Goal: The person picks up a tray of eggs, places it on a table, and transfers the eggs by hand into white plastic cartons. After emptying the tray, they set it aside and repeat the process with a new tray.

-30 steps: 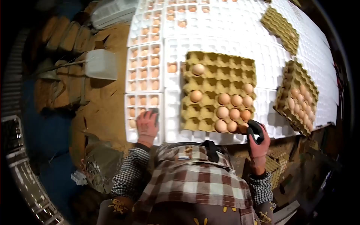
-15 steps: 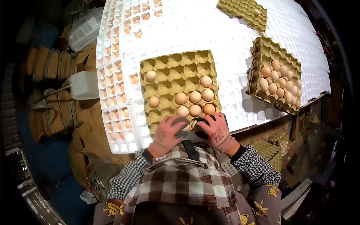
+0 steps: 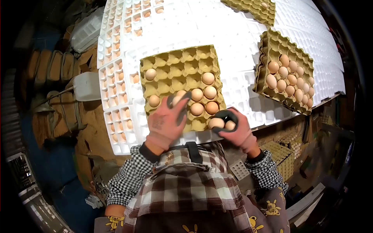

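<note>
1. Eggs [image 3: 208, 78]: tan to pinkish-brown.
2. Cartons [image 3: 173, 69]: olive-yellow.
3. Foam trays [image 3: 241, 93]: white.
4. Gloves [image 3: 165, 126]: pink, with black fingertips [image 3: 186, 98].
5. Sleeves [image 3: 265, 173]: black-and-white check.
6. Apron [image 3: 182, 186]: brown-and-white plaid.
7. Trousers [image 3: 278, 200]: grey-brown, yellow animal print.
8. Strap [image 3: 193, 152]: black.

A white tub [image 3: 87, 86] is seen over a brown surface [image 3: 91, 120], with a stick [image 3: 58, 96] seen at its left. Brown bundles [image 3: 64, 112] are stacked left of the tub. Translucent packaging [image 3: 85, 33] is placed beyond it; blue material [image 3: 42, 159] is spread below and left of it.

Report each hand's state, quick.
Left hand: fingers around an egg; whether gripping, cannot be told.
Right hand: closed, holding two eggs.
</note>
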### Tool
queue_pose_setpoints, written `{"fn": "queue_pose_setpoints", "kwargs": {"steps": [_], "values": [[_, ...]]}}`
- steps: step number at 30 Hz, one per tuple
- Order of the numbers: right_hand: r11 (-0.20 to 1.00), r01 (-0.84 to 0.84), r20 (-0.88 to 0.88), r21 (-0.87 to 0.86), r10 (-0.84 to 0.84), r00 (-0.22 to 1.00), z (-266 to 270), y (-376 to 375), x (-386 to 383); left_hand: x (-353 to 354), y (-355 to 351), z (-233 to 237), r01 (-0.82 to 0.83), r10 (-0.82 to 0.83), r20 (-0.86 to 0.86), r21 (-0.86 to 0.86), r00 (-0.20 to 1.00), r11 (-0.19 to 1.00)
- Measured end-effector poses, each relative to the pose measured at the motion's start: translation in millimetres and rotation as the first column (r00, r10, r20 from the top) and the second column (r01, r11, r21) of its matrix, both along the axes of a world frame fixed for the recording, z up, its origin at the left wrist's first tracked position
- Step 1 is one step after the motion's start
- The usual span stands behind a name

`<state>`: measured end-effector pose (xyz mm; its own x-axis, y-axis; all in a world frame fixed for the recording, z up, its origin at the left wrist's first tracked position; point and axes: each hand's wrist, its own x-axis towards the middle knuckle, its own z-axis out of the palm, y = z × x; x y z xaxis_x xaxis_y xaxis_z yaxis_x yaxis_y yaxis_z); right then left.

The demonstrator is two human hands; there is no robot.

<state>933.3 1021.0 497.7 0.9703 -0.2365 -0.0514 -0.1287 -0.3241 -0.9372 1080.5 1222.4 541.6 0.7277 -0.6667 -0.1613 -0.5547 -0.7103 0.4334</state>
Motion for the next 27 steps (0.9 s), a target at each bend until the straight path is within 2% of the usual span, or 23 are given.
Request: {"fn": "queue_pose_setpoints", "kwargs": {"steps": [1,2,4,5,6,7,8,9,10,11,12,14,16,17,18,19,20,21,22,24,25,26,27], "values": [[0.874,0.149,-0.199,0.463,-0.061,0.978,2.2,-5.7,-5.7,-2.2,-5.9,-8.2,0.108,-0.108,0.213,0.009,0.971,0.994],[0.645,0.307,-0.339,0.7,-0.078,0.937,5.5,-15.0,-7.4,-3.9,-13.4,-12.9,0.179,-0.205,0.238,0.129,0.949,0.975],[0.412,0.33,-0.286,0.849,-0.166,0.944,10.8,-16.0,-0.6,-18.5,-25.7,-13.9,0.195,-0.276,0.273,0.288,0.922,0.937],[0.488,0.384,-0.233,0.784,-0.342,0.91,11.2,-7.7,10.4,-18.5,-27.3,-17.8,0.196,-0.275,0.267,0.286,0.924,0.938],[0.692,0.339,-0.323,0.637,-0.161,0.933,13.3,-22.8,10.5,-15.8,-27.3,-23.1,0.182,-0.222,0.232,0.181,0.947,0.966],[0.972,0.171,-0.082,0.158,-0.16,0.984,7.2,-27.0,14.5,-12.4,-23.4,-24.7,0.152,-0.166,0.2,0.082,0.966,0.985],[0.919,0.063,0.147,-0.388,-0.006,0.989,-1.6,-22.1,25.8,-13.8,-20.6,-22.1,0.095,-0.095,0.095,0.012,0.991,0.995],[0.828,-0.01,0.05,-0.56,0.046,0.998,5.2,-13.0,33.0,-21.5,-14.0,-17.4,0.004,0.0,0.094,-0.036,0.996,0.999],[0.684,-0.125,-0.12,-0.718,0.055,0.991,15.0,-3.0,40.4,-28.8,-2.4,-13.1,0.015,-0.016,-0.022,-0.056,1.0,0.998],[0.612,-0.18,-0.173,-0.77,0.072,0.982,7.6,2.0,43.0,-36.4,10.6,-2.8,0.026,-0.041,-0.137,-0.111,0.99,0.993],[0.536,-0.179,-0.179,-0.825,0.053,0.982,6.6,7.3,45.7,-42.5,27.4,6.0,0.002,-0.06,-0.353,-0.162,0.934,0.987],[0.584,-0.241,-0.294,-0.775,0.004,0.956,21.3,9.4,53.3,-54.9,82.2,17.4,-0.133,0.061,-0.472,-0.12,0.88,0.984],[0.821,-0.06,-0.287,-0.567,-0.129,0.949,28.4,5.2,48.1,-52.8,162.3,3.7,-0.356,0.319,-0.386,-0.025,0.866,0.934],[0.792,-0.019,-0.064,-0.611,-0.026,0.998,19.3,-4.6,38.6,-47.8,191.3,4.3,-0.451,0.444,-0.267,0.041,0.855,0.892],[0.931,0.058,-0.062,-0.361,-0.086,0.994,23.0,2.0,29.9,-48.8,214.1,2.1,-0.552,0.561,-0.149,0.101,0.814,0.828],[0.986,0.102,-0.142,-0.13,-0.121,0.983,25.8,18.7,21.5,-50.0,230.3,-10.2,-0.562,0.571,-0.17,0.103,0.803,0.821],[0.981,0.167,-0.22,0.101,-0.142,0.965,27.8,40.9,15.6,-44.7,244.5,-27.8,-0.499,0.534,-0.124,0.229,0.836,0.835],[0.983,0.073,-0.182,0.169,-0.042,0.982,26.7,68.1,7.5,-41.8,257.8,-43.0,-0.431,0.486,-0.083,0.35,0.87,0.831],[0.974,-0.017,-0.132,0.226,0.048,0.99,25.5,97.1,7.4,-40.2,269.2,-57.0,-0.434,0.487,-0.094,0.331,0.869,0.838],[0.979,-0.136,-0.179,0.152,0.163,0.97,34.5,168.6,24.5,-46.5,290.9,-76.1,-0.472,0.485,-0.077,0.141,0.871,0.87],[0.976,-0.218,-0.174,0.03,0.22,0.96,28.4,199.3,33.4,-43.8,297.2,-75.5,-0.49,0.517,-0.173,0.178,0.838,0.854],[0.952,-0.29,-0.167,-0.095,0.272,0.948,17.0,227.5,47.2,-44.5,305.8,-76.6,-0.494,0.521,-0.178,0.173,0.835,0.852],[0.944,-0.282,-0.199,-0.17,0.248,0.948,5.3,256.0,62.2,-43.2,311.7,-79.6,-0.507,0.502,-0.112,-0.019,0.857,0.862]]}}
